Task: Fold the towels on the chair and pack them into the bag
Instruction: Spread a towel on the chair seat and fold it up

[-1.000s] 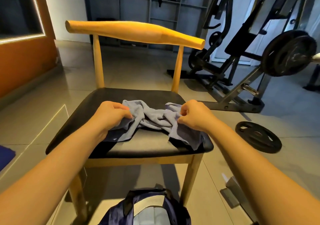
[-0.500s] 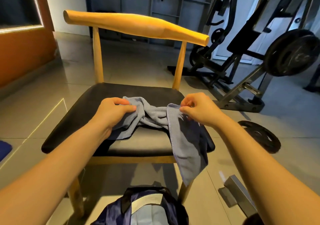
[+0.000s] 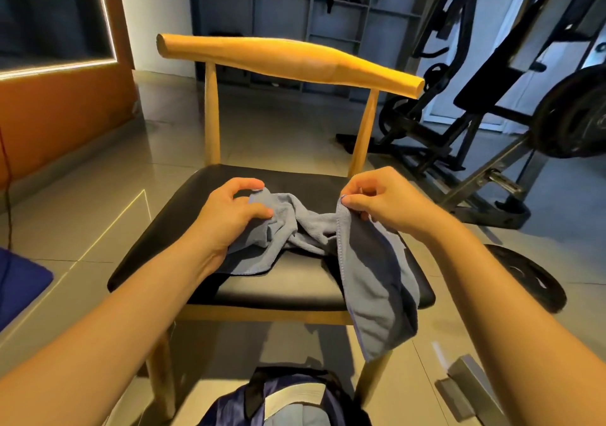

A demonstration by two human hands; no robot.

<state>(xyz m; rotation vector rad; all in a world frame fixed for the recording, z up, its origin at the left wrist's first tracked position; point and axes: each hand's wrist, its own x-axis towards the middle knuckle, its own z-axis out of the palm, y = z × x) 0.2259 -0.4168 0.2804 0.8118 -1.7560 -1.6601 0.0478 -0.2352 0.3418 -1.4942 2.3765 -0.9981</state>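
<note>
Head view: towel [image 3: 306, 230] crosswise, left-right, on chair [image 3: 288, 283]

Both forearms reaching forward, left hand [image 3: 229, 210] fingers curled, right hand [image 3: 380, 201] pinching with thumb and fingers

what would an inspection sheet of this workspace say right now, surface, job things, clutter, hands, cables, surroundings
surface: black chair seat, towel lying on it
job's things: one grey-blue towel, bunched and unfolded, right end hanging over the seat's front; dark blue bag on the floor in front of the chair
clutter: weight plate and grey metal piece on the floor at right; blue item at left edge
hands: left hand grips the towel's left end; right hand pinches its stitched edge
cables: thin cord by the orange wall, apart from the chair
surroundings: gym machine at right, shelving behind
</note>
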